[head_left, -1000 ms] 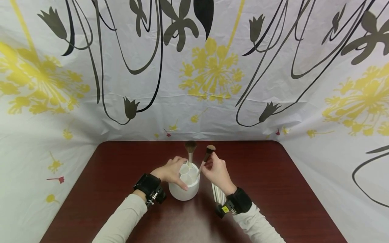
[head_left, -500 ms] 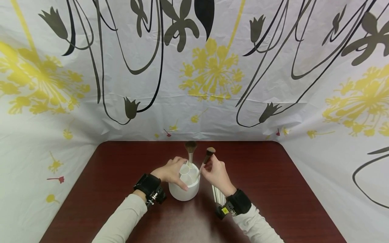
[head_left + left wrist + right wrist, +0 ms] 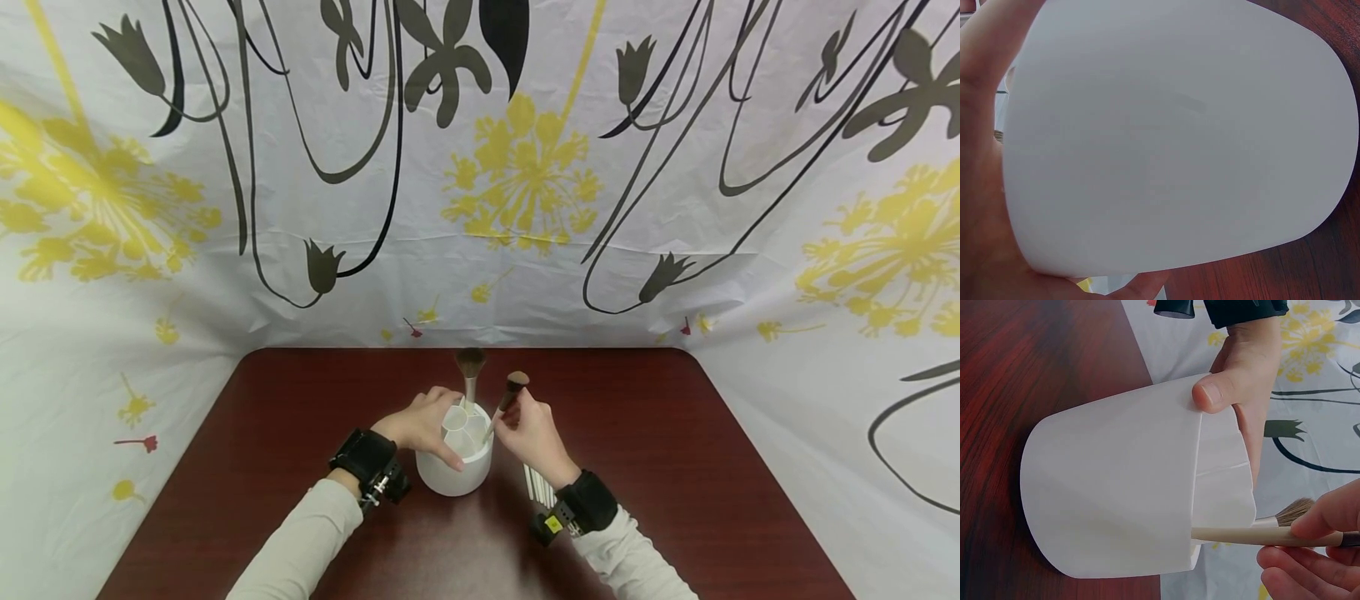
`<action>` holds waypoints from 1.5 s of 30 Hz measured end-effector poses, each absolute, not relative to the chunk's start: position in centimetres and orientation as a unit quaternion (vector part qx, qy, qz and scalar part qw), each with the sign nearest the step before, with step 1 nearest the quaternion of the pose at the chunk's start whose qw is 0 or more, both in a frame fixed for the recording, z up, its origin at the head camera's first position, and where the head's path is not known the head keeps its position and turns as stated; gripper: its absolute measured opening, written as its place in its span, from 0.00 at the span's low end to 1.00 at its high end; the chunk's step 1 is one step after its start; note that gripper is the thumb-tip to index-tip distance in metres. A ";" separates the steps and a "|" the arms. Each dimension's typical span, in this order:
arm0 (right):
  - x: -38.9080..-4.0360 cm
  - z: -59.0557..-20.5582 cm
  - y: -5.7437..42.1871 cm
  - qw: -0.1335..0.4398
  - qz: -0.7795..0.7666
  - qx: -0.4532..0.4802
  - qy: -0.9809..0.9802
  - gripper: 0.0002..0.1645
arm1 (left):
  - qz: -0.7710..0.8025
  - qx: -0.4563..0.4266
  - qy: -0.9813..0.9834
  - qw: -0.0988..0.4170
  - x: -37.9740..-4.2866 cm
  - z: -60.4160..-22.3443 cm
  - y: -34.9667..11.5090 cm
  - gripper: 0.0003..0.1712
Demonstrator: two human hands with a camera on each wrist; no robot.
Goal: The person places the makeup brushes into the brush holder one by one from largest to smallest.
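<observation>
While left hand (image 3: 418, 423) grips white holder (image 3: 454, 477), fingers spread wide, right hand (image 3: 538, 433) pinches brush (image 3: 1266, 535); fingers narrow.

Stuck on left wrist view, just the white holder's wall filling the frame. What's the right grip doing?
Observer: Right grip pinches a brush by its handle.
Operator: Can't see into the top. One open space inside?
Observer: No, the head view shows the holder split into compartments by thin walls.
Operator: Copy. Other stuff lying around?
Observer: Several pale sticks lie on the table, partly hidden by the right grip.
</observation>
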State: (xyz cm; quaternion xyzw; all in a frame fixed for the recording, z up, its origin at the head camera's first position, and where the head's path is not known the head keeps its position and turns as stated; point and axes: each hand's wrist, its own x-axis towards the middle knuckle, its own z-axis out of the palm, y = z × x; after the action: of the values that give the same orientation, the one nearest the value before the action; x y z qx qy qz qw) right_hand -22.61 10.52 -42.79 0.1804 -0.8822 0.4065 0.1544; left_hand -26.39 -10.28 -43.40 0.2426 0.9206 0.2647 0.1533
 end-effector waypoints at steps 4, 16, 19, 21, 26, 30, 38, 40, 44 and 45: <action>-22.6 -42.9 10.5 0.150 0.407 0.182 -0.882 0.15 | 0.261 0.243 0.922 0.150 -26.4 -43.4 -10.3 0.63; -22.6 -43.4 10.3 0.128 0.397 0.175 -0.892 0.14 | 0.265 0.247 0.921 0.145 -26.4 -43.5 -10.3 0.63; -22.6 -43.6 10.3 0.129 0.398 0.179 -0.890 0.14 | 0.265 0.246 0.921 0.146 -26.4 -43.5 -10.3 0.62; -22.6 -43.6 10.3 0.127 0.399 0.181 -0.890 0.13 | 0.265 0.246 0.920 0.149 -26.4 -43.5 -10.3 0.62; -22.6 -43.7 10.3 0.125 0.391 0.183 -0.893 0.13 | 0.264 0.247 0.920 0.151 -26.4 -43.4 -10.3 0.62; -22.7 -43.9 10.4 0.139 0.386 0.194 -0.891 0.17 | 0.261 0.247 0.921 0.147 -26.4 -43.5 -10.3 0.62; -22.8 -44.0 10.9 0.138 0.383 0.191 -0.893 0.17 | 0.263 0.240 0.923 0.148 -26.4 -43.5 -10.2 0.62; -22.8 -44.0 11.1 0.136 0.390 0.186 -0.892 0.17 | 0.266 0.238 0.922 0.148 -26.4 -43.5 -10.2 0.62; -22.8 -44.1 11.6 0.136 0.399 0.180 -0.889 0.16 | 0.265 0.239 0.923 0.144 -26.4 -43.6 -10.2 0.62; -22.8 -44.1 11.7 0.137 0.399 0.179 -0.889 0.16 | 0.264 0.240 0.923 0.145 -26.4 -43.6 -10.2 0.62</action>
State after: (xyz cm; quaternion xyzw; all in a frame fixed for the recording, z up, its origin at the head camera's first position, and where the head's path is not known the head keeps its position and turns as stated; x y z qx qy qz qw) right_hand -22.84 11.73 -44.10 0.1790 -0.8888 0.3992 0.1367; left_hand -26.35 -10.19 -43.62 0.2397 0.9230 0.2639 0.1446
